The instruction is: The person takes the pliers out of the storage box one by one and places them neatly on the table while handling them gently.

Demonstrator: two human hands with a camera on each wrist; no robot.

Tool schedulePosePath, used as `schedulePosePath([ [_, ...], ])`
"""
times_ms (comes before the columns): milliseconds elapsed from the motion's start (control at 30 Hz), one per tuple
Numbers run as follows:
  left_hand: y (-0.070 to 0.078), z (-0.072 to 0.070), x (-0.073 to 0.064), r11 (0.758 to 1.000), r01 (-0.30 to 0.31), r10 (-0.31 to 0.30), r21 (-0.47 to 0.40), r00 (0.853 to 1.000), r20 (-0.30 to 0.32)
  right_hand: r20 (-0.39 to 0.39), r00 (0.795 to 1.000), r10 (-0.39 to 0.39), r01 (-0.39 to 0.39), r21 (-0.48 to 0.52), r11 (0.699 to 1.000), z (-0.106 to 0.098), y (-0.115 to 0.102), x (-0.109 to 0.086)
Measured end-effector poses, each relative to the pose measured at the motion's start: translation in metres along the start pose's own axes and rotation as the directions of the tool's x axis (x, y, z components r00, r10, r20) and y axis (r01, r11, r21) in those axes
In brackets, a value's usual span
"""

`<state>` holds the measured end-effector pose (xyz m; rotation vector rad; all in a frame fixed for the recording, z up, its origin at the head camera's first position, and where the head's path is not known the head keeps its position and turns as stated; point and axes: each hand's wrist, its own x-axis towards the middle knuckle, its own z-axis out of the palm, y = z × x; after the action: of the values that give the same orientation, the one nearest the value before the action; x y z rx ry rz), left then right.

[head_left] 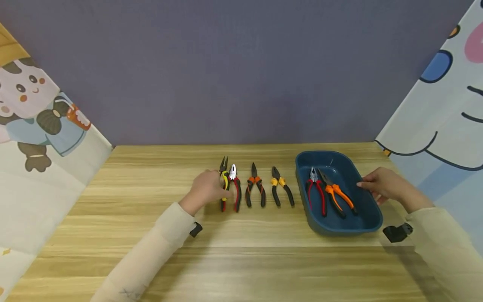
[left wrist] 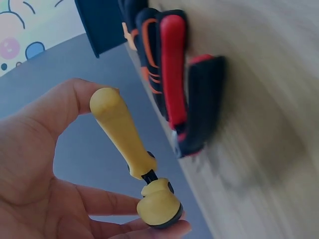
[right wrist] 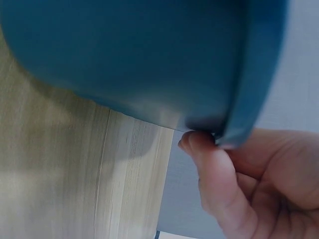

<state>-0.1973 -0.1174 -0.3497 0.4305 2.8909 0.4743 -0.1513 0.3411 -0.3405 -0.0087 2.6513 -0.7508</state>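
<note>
My left hand (head_left: 205, 191) grips long-nose pliers with yellow handles (left wrist: 122, 132), held above the table, the thumb on one handle and the fingers at the other. Close beside them, pliers with red and black handles (head_left: 237, 193) lie on the table, partly hidden by the hand. On the right, my right hand (head_left: 383, 184) pinches the rim of a dark blue plastic bin (right wrist: 149, 59) between thumb and fingers. Inside that bin lie pliers with red handles (head_left: 323, 201) and pliers with orange and black handles (head_left: 341, 195).
Pliers with black and orange handles (head_left: 249, 191) and pliers with black and yellow handles (head_left: 287, 193) lie in a row between the left hand and the bin. A grey panel (head_left: 241, 75) stands behind the wooden table (head_left: 249, 260), with printed walls at both sides.
</note>
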Motion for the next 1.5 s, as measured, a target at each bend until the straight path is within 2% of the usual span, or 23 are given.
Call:
schedulePosePath([
  [233, -0.013, 0.003, -0.004, 1.0, 0.023, -0.023, 0.015, 1.0, 0.0, -0.003, 1.0, -0.007, 0.007, -0.003, 1.0, -0.001, 0.002, -0.001],
  [533, -0.021, 0.007, -0.003, 0.997, 0.077, -0.077, 0.027, 0.997, 0.013, -0.014, 1.0, -0.003, 0.003, 0.002, 1.0, 0.001, 0.0, -0.001],
  [733, -0.027, 0.01, -0.004, 0.996, 0.087, -0.088, 0.027, 0.996, 0.023, -0.014, 1.0, -0.006, 0.006, -0.003, 1.0, 0.002, 0.0, -0.001],
  [933, -0.029, 0.011, -0.003, 0.994, 0.095, -0.097, 0.048, 0.994, 0.049, -0.007, 1.0, -0.007, 0.007, 0.002, 1.0, 0.0, 0.0, 0.0],
  [1500, -0.027, 0.012, -0.004, 0.985, 0.118, -0.126, 0.126, 0.99, 0.057, -0.009, 1.0, 0.006, -0.006, 0.0, 1.0, 0.0, 0.0, 0.001],
])
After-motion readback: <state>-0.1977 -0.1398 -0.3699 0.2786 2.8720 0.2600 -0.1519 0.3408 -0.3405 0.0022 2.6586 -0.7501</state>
